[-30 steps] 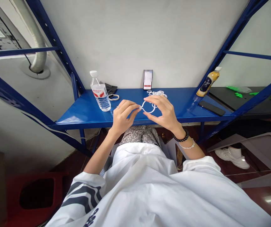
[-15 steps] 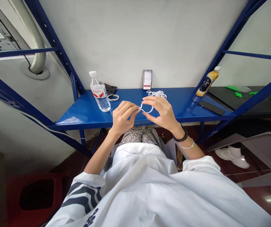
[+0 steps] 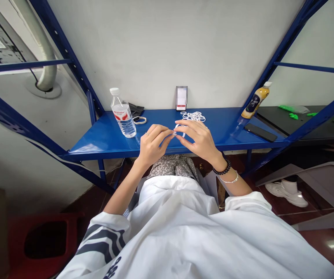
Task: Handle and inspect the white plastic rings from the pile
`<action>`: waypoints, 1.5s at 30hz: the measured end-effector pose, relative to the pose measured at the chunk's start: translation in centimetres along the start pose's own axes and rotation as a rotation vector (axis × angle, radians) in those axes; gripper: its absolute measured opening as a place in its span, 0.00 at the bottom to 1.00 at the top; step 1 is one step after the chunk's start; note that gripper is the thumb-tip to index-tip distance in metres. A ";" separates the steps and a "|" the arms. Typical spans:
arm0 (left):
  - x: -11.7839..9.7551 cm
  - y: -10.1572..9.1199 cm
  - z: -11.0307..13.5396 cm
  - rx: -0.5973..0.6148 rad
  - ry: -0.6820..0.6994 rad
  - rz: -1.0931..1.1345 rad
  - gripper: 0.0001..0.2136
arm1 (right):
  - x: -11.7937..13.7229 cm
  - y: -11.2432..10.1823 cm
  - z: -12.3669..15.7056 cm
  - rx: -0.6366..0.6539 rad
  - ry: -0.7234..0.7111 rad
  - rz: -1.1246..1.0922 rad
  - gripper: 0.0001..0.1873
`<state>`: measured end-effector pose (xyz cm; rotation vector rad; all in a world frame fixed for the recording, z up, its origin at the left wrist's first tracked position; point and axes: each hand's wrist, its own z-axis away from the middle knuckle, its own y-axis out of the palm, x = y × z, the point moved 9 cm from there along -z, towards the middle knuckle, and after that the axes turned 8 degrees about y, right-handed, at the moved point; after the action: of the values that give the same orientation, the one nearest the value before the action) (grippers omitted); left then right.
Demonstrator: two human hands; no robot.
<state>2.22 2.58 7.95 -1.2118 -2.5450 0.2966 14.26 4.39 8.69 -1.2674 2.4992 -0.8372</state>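
A thin white band bent into a loop (image 3: 184,135) is held up over the front edge of the blue table. My left hand (image 3: 154,142) pinches one end of it between thumb and fingertips. From the other side, my right hand (image 3: 199,140) pinches it close to the left fingertips, its fingers partly covering the loop. A pile of similar white loops (image 3: 195,116) lies on the table just behind my right hand. Whether the band is stretchy or stiff I cannot tell.
On the blue table (image 3: 97,137), a water bottle (image 3: 123,118) and a cream-coloured band (image 3: 140,120) are at left. A phone (image 3: 181,99) leans on the wall. At right are a yellow drink bottle (image 3: 256,101) and a dark phone (image 3: 260,132). Another person's shoe (image 3: 287,192) shows lower right.
The loop between my hands has become smaller and less visible. My right fingertips have come in against my left fingertips. The things on the table have stayed where they were.
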 end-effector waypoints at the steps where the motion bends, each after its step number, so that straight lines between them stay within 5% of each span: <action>1: -0.1 -0.1 0.0 -0.009 0.009 -0.001 0.04 | 0.0 0.0 0.0 -0.002 0.001 0.001 0.07; 20: -0.6 -0.3 -0.2 -0.067 0.002 0.142 0.01 | 0.8 -0.1 0.3 -0.052 -0.101 -0.113 0.07; 31: 0.9 1.9 0.3 0.076 -0.205 0.331 0.10 | -2.1 -1.1 0.7 -0.259 0.160 -0.504 0.05; 37: 1.0 2.4 0.4 0.104 -0.210 0.412 0.07 | -3.4 0.1 0.7 -0.222 0.255 -0.756 0.04; 45: 0.4 2.1 0.0 0.111 -0.177 0.470 0.05 | -3.4 0.6 0.7 -0.180 0.278 -0.832 0.05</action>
<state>3.48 4.23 7.35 -1.7987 -2.3104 0.6655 16.17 7.11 7.58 -2.4756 2.2312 -1.0022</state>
